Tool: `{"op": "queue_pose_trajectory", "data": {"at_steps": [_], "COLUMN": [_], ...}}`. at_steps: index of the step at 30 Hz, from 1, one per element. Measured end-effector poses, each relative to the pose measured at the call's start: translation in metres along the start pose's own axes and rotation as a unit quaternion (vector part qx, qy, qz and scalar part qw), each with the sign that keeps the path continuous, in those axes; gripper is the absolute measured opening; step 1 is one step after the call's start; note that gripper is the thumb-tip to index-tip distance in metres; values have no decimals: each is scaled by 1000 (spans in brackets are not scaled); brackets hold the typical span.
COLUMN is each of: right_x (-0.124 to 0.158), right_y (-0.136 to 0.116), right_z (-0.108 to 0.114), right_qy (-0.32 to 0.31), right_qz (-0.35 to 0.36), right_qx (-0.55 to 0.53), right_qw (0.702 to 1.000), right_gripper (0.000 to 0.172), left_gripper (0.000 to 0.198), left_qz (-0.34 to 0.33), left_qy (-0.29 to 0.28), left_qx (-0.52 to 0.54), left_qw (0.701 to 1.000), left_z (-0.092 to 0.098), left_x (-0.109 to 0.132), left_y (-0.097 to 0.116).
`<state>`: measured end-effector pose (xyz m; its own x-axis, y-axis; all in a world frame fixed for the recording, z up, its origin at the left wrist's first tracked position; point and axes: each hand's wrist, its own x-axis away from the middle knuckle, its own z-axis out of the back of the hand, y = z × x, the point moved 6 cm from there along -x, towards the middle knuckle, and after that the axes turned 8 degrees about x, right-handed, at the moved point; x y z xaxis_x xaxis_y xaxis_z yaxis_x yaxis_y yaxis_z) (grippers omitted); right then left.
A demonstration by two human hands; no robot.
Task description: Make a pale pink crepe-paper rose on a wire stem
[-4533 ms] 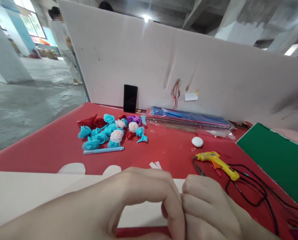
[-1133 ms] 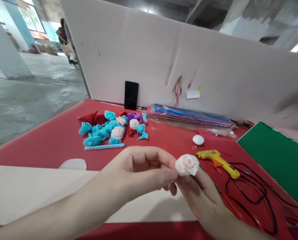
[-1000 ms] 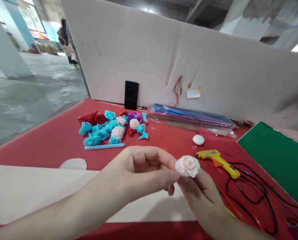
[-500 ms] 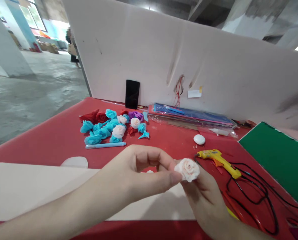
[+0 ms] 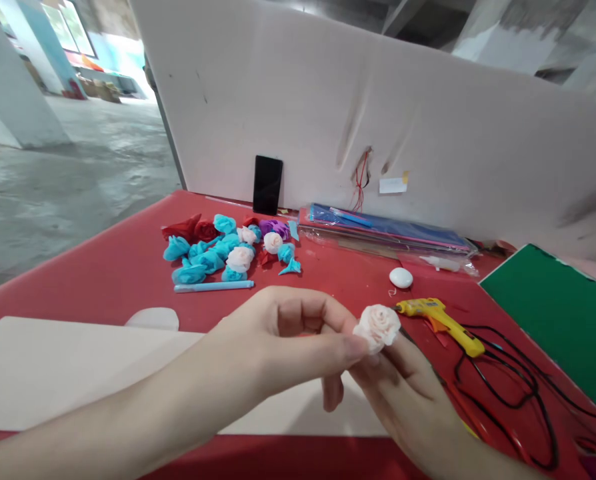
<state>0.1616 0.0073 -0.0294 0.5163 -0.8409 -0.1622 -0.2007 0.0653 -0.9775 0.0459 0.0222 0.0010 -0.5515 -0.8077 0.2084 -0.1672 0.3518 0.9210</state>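
A pale pink-white paper rose (image 5: 379,325) is held up in front of me, its rolled petals facing the camera. My left hand (image 5: 303,333) pinches the rose's left edge between thumb and forefinger, the other fingers curled behind. From the right, my right hand (image 5: 403,380) has closed fingers at the rose's underside; the flower's base is hidden there. Beneath both hands lies a long cream sheet of paper (image 5: 78,373) on the red table (image 5: 128,233). Close to the right hand rests a yellow glue gun (image 5: 443,325) with a black cord.
Blue, red, purple and pink crepe-paper flowers (image 5: 213,257) lie at the back left, with a light blue pen (image 5: 213,287) before them. A black phone (image 5: 267,185) leans on the white partition (image 5: 278,87). Wrapped paper sheets (image 5: 383,230), a white oval object (image 5: 401,277) and a green board (image 5: 553,320) sit farther right.
The rose has tilted and shifted slightly up and right in my hands. Fingers of the right hand have moved under it, one now showing below the left thumb. The view has shifted a little.
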Motion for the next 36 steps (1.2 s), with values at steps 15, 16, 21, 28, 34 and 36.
{"op": "queue_pose_trajectory", "data": {"at_steps": [15, 16, 21, 28, 34, 36], "right_x": [-3, -4, -4, -6, -13, -15], "right_y": [-10, -11, -10, -6, -5, 2], "right_z": [-6, -5, 2, 4, 9, 11], "right_qy": [-76, -82, -124, -146, -84, -67], "right_qz": [-18, -16, -16, -24, 1, -10], "right_qx": [47, 70, 113, 140, 93, 58], "right_qw": [996, 994, 986, 979, 992, 996], "right_gripper": [33, 35, 41, 51, 39, 37], "left_gripper": [28, 27, 29, 23, 16, 15], "left_qz": [-25, -24, -24, -24, -55, -53], "left_qy": [-42, -40, -37, -35, 5, 21], "left_qx": [105, 100, 68, 81, 59, 53], "left_qw": [993, 994, 997, 996, 997, 997], "left_z": [-4, -3, -1, -4, 2, 5], "left_x": [0, 1, 8, 5, 0, -1], "left_y": [3, 3, 2, 2, 5, 6]}}
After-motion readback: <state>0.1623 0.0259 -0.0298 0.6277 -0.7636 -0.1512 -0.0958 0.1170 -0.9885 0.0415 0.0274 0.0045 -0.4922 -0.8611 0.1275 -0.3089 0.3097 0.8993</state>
